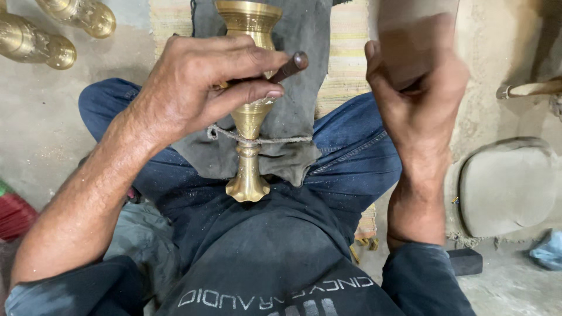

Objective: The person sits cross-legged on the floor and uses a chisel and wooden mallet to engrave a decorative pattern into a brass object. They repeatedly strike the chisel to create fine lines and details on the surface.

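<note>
A dusty concrete floor [41, 129] is carrying everything here. Two brass vases [35, 44] are lying on their sides at its upper left corner, just beside each other. A striped woven mat [348, 52] is lying flat along the top, running under the seated person's legs. A grey cushion-like pad [506, 187] is resting at the right, and a small dark block [465, 261] is sitting near it.
</note>
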A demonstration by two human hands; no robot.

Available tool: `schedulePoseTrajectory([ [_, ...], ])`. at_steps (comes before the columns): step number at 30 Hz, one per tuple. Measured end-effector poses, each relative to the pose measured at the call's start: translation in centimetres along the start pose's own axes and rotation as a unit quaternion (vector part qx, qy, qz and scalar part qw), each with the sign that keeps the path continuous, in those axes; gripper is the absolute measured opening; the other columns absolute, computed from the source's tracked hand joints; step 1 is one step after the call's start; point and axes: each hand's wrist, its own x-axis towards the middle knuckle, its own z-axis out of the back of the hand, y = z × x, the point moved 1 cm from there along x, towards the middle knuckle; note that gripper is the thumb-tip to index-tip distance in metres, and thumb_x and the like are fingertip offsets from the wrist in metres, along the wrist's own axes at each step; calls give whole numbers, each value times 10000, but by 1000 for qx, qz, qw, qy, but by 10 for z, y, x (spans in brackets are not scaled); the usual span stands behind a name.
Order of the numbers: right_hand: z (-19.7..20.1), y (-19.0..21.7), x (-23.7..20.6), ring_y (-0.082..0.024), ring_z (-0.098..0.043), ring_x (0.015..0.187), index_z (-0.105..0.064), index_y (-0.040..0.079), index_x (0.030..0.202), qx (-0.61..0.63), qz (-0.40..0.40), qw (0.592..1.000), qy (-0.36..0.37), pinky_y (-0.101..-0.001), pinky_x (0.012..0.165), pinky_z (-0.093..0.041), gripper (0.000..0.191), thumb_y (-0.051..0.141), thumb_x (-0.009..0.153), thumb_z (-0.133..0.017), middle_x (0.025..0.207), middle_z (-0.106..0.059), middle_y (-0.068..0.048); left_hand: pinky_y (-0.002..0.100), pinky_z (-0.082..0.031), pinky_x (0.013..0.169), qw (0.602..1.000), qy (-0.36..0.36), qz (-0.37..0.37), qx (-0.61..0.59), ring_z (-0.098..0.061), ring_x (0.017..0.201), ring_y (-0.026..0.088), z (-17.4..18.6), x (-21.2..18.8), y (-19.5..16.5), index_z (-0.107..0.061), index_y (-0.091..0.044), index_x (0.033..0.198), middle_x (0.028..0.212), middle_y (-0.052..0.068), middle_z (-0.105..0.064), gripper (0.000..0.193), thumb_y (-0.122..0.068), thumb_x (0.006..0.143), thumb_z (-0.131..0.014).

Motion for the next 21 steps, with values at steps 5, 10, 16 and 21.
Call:
schedulePoseTrajectory([
  [5,-2,2,2,-326,-653,921,-586,21,1150,3,-93,996,-9,-374,830,-518,300,-46,894,-728,1026,-655,-130,304,-631,828,1000,-10,-10,-13,-763,977,187,0,0,1,-700,-57,1305,1111,69,-747,354,-208,1018,-842],
  [10,4,13,11,-335,-652,907,-623,7,1108,-162,10,986,26,-431,824,-516,328,-72,848,-806,952,-628,-155,298,-639,843,1000,0,-11,-8,-765,999,193,0,0,4,-697,-58,1286,1122,70,-746,344,-220,1019,-843],
  [16,0,12,6,-393,-676,878,-611,-14,1088,-144,19,989,30,-452,798,-540,380,-98,777,-811,948,-651,-194,322,-619,756,1000,16,-1,-1,-757,885,198,4,0,-1,-722,-70,1243,1065,73,-757,325,-218,984,-853],
  [21,-1,3,-3,-385,-664,980,-519,-45,1236,41,-20,999,-23,-391,872,-546,395,-118,903,-718,1087,-622,-190,334,-607,783,1000,-11,-22,-14,-754,957,226,7,5,-5,-692,-40,1304,1113,105,-739,358,-186,1003,-819],
])
